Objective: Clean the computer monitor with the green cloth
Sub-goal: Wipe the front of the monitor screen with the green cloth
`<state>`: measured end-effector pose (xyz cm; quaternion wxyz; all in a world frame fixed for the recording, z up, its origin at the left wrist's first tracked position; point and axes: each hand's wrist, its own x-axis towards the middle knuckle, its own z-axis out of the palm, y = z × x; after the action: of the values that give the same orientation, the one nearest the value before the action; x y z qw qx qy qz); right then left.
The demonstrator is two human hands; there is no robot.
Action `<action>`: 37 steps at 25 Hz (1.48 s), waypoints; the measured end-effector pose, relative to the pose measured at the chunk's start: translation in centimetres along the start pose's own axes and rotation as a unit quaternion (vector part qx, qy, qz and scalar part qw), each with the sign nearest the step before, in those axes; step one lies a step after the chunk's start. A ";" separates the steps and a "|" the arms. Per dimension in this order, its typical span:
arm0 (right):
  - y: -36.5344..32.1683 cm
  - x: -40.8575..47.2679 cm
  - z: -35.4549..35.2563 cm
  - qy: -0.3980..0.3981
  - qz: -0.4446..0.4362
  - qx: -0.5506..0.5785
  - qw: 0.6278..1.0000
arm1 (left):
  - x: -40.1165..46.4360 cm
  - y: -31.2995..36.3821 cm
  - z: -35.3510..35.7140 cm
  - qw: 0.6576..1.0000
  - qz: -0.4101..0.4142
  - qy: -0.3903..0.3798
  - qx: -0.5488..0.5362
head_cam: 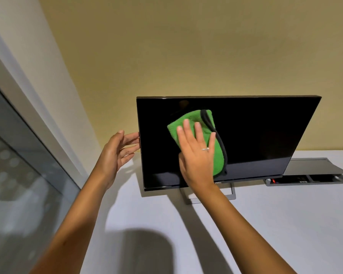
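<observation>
1. Monitor (255, 135): stands on its stand (210, 196) on a white desk (265, 224), screen dark and facing the person, leaning back a little. Its long axis runs left to right across the view.
2. Cloth (214, 155): green with a dark hem, folded, lying flat against the left-centre of the screen, its length running from upper left to lower right.
3. Right hand (196, 153): fingers straight and spread, palm pressing the cloth to the screen; it pinches nothing.
4. Left hand (115, 151): fingers relaxed and nearly straight, fingertips touching the monitor's left edge at mid height, apparently steadying it. Whether any fingers reach behind the edge cannot be told.
5. Governing relation: the unwiped expanse of screen lies mostly to the right of the cloth, along the monitor's long axis. The right hand is the nearer to it and already carries the cloth, so a sideways stroke to the right looks the likely move, with the left hand bracing against the push.
6. Cable tray (307, 179): a recessed box in the desk with its lid open, behind and right of the monitor, well apart from both hands.
</observation>
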<state>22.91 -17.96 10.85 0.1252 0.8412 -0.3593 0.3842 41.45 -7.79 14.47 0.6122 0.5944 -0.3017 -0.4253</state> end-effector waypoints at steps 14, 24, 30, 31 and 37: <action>0.4 -4.6 0.7 -0.034 -0.099 -0.049 0.993 | -0.4 -0.6 0.4 0.999 0.002 0.005 -0.048; -5.0 -6.0 3.8 -0.040 -0.116 -0.025 0.992 | -0.9 -1.7 0.4 0.995 -0.027 0.012 -0.092; -3.3 -13.0 4.5 -0.137 -0.165 -0.073 0.974 | -1.3 -2.3 0.8 0.998 -0.011 0.024 -0.062; -2.6 -13.4 4.3 -0.144 -0.159 -0.076 0.974 | -1.3 -2.3 0.8 0.998 -0.007 0.026 -0.058; -1.5 -14.2 3.3 -0.123 -0.063 -0.058 0.989 | -1.7 -2.5 1.2 0.999 -0.003 0.033 -0.032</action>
<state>19.52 -11.28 -1.72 0.1522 0.8944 -0.3399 0.2475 39.25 -6.69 12.36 0.6391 0.5892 -0.2660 -0.4166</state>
